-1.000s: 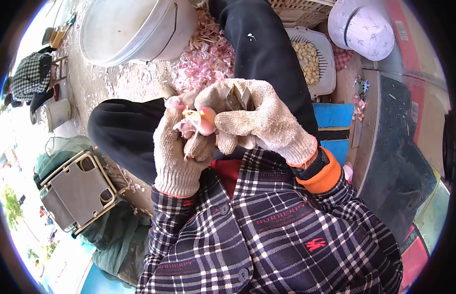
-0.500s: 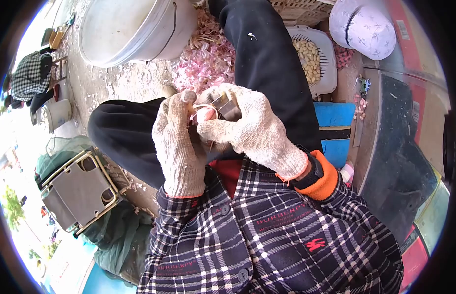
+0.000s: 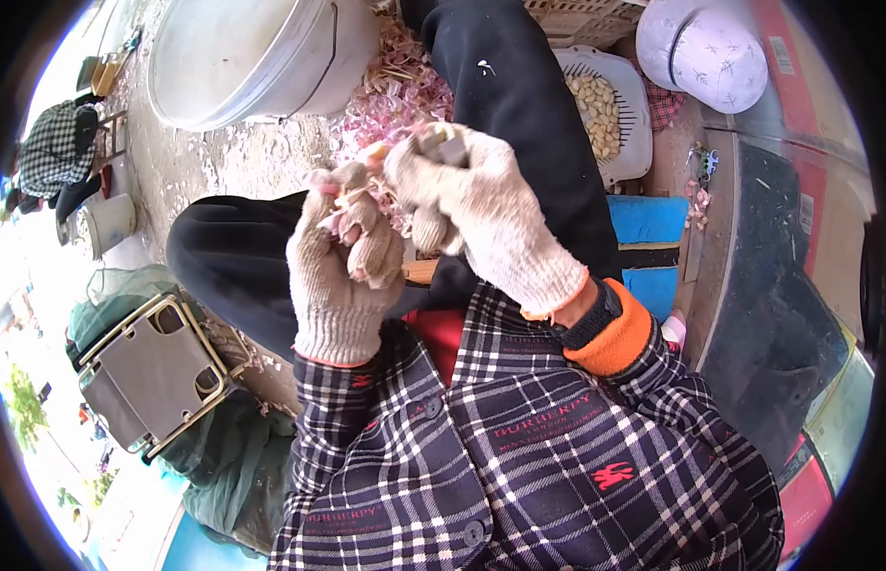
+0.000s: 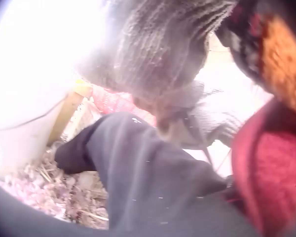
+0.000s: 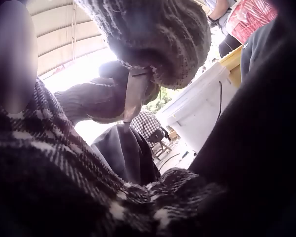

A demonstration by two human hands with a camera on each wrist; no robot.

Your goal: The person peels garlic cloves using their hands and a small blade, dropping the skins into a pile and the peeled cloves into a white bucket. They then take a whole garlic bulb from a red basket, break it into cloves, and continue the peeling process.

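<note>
Both hands wear pale knitted gloves. In the head view the left hand [image 3: 343, 262] curls its fingers around pink papery garlic skin [image 3: 340, 226]. My right hand [image 3: 495, 205], just to the right and farther forward, grips a short, wide metal knife [image 3: 451, 150]. A pale pink garlic clove [image 3: 374, 155] shows at the right hand's fingertips. From the right wrist, the knife blade [image 5: 134, 98] points down from the glove, with the left hand [image 5: 96, 98] behind it. The left wrist view is washed out, and the left glove [image 4: 153, 49] hides what it holds.
A white bucket [image 3: 352, 71] stands ahead on the left, beside a heap of pink garlic skins [image 3: 424, 100]. Past the right knee is a white basket [image 3: 637, 152] with peeled cloves [image 3: 595, 119]. A folding chair [image 3: 157, 376] lies left; another person [image 3: 57, 147] sits farther off.
The hands first came together over a pink garlic bulb, then parted. My right hand has moved forward with the knife and a clove, while skin shows in the left hand.
</note>
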